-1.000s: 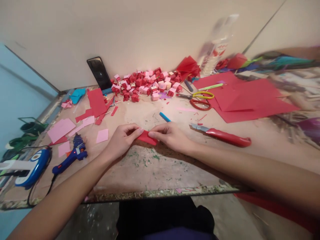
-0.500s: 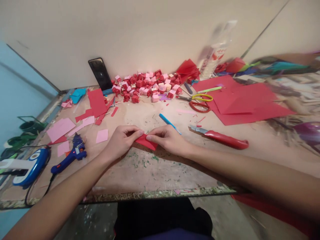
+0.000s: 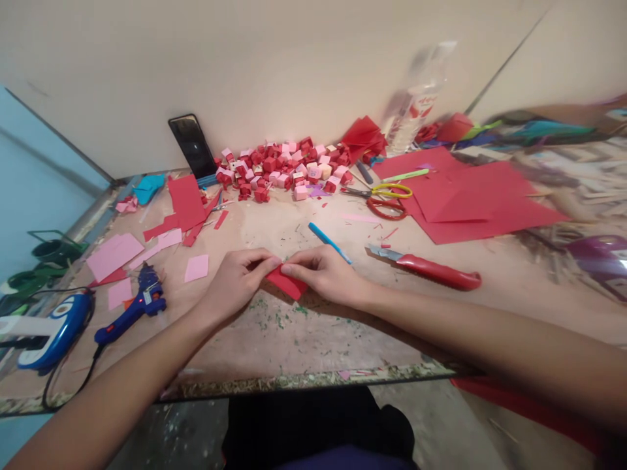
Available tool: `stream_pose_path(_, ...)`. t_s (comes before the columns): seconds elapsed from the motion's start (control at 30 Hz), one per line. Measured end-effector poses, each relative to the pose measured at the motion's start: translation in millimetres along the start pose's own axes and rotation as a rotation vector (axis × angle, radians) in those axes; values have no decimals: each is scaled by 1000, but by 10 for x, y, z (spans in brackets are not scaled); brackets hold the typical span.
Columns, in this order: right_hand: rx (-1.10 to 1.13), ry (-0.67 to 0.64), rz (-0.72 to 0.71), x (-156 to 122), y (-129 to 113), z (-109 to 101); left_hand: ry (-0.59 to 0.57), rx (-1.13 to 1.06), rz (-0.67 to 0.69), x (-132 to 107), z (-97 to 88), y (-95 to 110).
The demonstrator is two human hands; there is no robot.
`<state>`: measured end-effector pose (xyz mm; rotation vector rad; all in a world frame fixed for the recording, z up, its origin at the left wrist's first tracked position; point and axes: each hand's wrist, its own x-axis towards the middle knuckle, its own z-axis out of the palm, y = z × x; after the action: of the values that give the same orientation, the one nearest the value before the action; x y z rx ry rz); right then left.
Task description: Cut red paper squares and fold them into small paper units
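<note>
A small piece of red paper (image 3: pixel 289 284) is pinched between my two hands, just above the tabletop near its front. My left hand (image 3: pixel 243 277) grips its left side with thumb and fingers pressed together. On the other side, my right hand (image 3: pixel 326 274) pinches the upper right part, the two thumbs almost meeting. The paper looks folded or bent, though the fingers cover its upper edge. Just beyond my right hand lies a blue pen (image 3: pixel 329 241). A red-handled utility knife (image 3: pixel 435 271) rests to the right with its blade out.
Small red and pink paper cubes (image 3: pixel 279 170) are heaped by the wall, beside a leaning phone (image 3: pixel 192 145). Scissors (image 3: pixel 385 192), red sheets (image 3: pixel 470 196) and a plastic bottle (image 3: pixel 416 104) are at the back right. A blue glue gun (image 3: pixel 142 303) and pink paper squares (image 3: pixel 196 268) lie left.
The lower part of the red paper has tilted slightly downward between my fingers. Both hands keep their pinch; the whole view has shifted a little.
</note>
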<state>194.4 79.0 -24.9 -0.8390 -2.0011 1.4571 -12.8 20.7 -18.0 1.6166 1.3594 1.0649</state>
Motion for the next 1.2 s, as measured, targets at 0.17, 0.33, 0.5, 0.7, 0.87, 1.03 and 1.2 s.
stream_pose_path(0.17, 97, -4, 104, -13, -28, 18, 166, 28, 30, 45, -51, 14)
stream_pose_path(0.33, 168, -23, 136, -3, -43, 13, 271, 41, 7, 89, -76, 28)
stream_pose_path(0.5, 190, 54, 120, 0, -30, -7, 247, -44, -39, 96, -98, 35)
stream_pose_path(0.7, 220, 56, 104, 16, -33, -19, 242, -60, -26, 72, -109, 93)
stream_pose_path(0.87, 162, 7, 56, 19, -65, -25, 173, -82, -35, 41, -42, 29)
stream_pose_path(1.03, 151, 35, 46, 10, -29, -23, 35, -178, -58, 24, -12, -14)
stream_pose_path(1.2, 147, -42, 65, 11, 7, -16, 64, -135, -36, 6, -17, -48)
